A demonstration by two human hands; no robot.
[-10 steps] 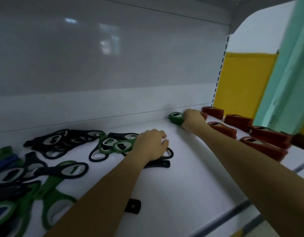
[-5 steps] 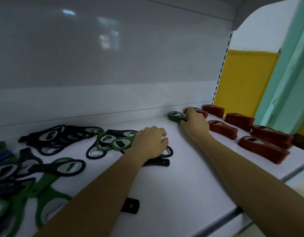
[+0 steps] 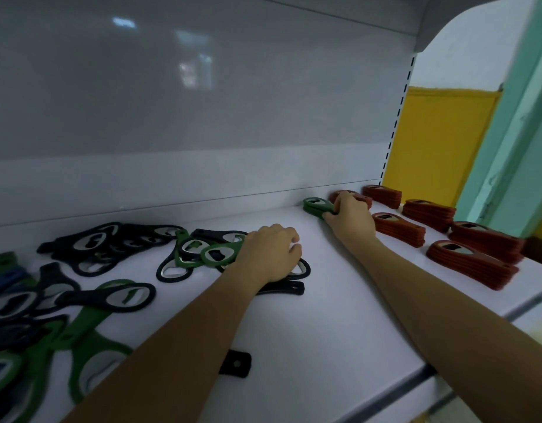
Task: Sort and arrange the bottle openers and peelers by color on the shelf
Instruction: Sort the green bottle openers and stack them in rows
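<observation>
on the shelf (image 3: 324,315), right hand (image 3: 350,219) grips green stack (image 3: 315,206); left hand (image 3: 269,254) clutches mixed pile (image 3: 202,253).

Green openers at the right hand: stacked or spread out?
Stacked. The green openers lie one atop another, edges lined up, with the right hand gripping their near end.

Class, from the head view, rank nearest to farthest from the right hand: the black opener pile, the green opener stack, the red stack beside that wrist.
1. green opener stack, at the back, gripped by the right hand.
2. red stack, just right of the wrist.
3. black opener pile, far left near the back wall.
</observation>
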